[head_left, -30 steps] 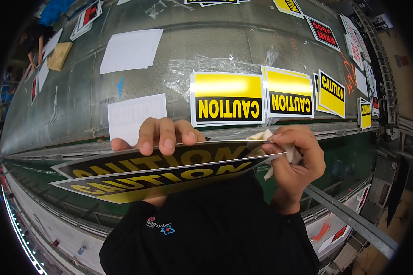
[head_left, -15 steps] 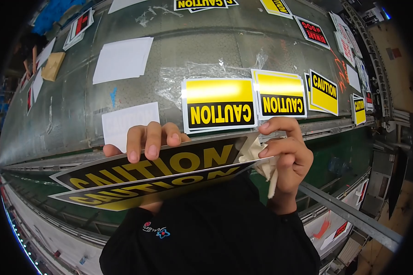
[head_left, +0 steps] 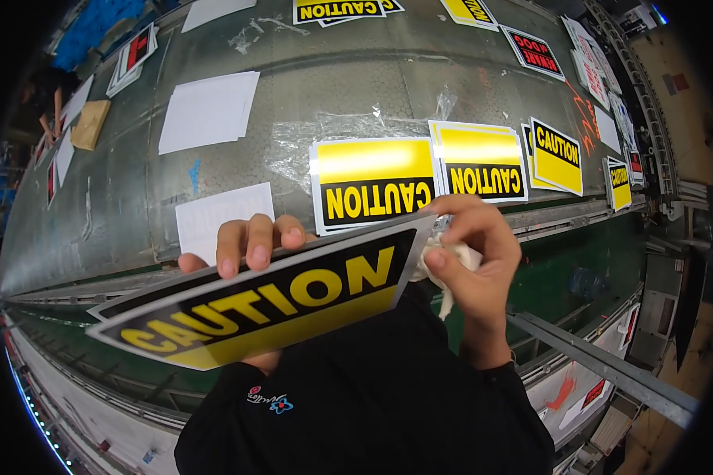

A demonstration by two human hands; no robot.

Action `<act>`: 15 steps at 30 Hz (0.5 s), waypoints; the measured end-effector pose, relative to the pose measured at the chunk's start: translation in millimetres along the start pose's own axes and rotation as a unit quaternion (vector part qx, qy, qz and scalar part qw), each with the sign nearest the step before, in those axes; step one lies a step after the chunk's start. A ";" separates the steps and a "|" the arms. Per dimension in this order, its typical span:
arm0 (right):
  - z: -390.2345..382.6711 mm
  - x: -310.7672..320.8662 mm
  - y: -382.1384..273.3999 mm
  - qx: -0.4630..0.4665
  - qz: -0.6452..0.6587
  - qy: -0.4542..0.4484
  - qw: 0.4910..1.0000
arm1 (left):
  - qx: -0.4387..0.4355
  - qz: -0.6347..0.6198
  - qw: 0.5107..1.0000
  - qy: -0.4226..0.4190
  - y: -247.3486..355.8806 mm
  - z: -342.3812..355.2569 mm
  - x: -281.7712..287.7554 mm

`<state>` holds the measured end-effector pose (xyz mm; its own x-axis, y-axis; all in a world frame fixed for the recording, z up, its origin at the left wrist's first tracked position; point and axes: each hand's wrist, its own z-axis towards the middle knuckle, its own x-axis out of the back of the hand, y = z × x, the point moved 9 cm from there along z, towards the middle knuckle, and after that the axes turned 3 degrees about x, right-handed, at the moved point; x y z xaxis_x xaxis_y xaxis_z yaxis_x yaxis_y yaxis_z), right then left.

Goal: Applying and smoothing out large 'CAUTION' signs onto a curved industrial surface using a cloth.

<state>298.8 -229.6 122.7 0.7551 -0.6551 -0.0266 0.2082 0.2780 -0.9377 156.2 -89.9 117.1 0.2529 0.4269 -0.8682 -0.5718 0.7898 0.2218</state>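
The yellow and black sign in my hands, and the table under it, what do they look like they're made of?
The sign looks like thin rigid plastic or coated board: it stays flat held by one edge and has a slight sheen. The table looks like bare sheet metal: dull grey, scuffed, with soft reflections.

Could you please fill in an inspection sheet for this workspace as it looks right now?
Surface: grey metal table, scuffed, with paint marks.
Job's things: yellow-and-black sign held tilted in front of the person; white cloth at its right corner.
Clutter: more signs lying flat, white sheets, clear plastic film, brown pad at the far left.
Hands: left hand grips the sign's top edge; right hand holds the cloth against the corner.
Cables: nothing seen.
Surroundings: metal rail lower right; another person at the far left.
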 end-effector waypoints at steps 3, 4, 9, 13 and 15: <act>-6.0 -3.6 38.3 -0.106 0.079 0.041 0.990 | -0.014 -0.049 0.992 0.114 0.2 0.5 15.4; -6.7 -3.4 50.5 -0.140 0.085 0.051 0.985 | -0.018 -0.019 0.989 0.145 2.7 -3.1 26.0; -26.8 -16.0 102.6 -0.239 0.015 -0.085 0.967 | -0.051 -0.005 0.989 0.140 10.0 0.4 62.5; -59.7 -34.5 128.4 -0.345 0.029 -0.228 0.910 | -0.035 0.011 0.994 0.100 17.4 2.7 94.4; -70.4 -39.4 137.8 -0.337 0.054 -0.264 0.902 | -0.033 0.023 0.998 0.043 24.6 -1.5 120.5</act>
<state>254.0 -214.9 -29.9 0.9762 -0.1743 -0.1288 -0.1755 -0.2868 -0.9418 171.4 -19.7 17.2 0.1597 0.4204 -0.8932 -0.6314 0.7390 0.2349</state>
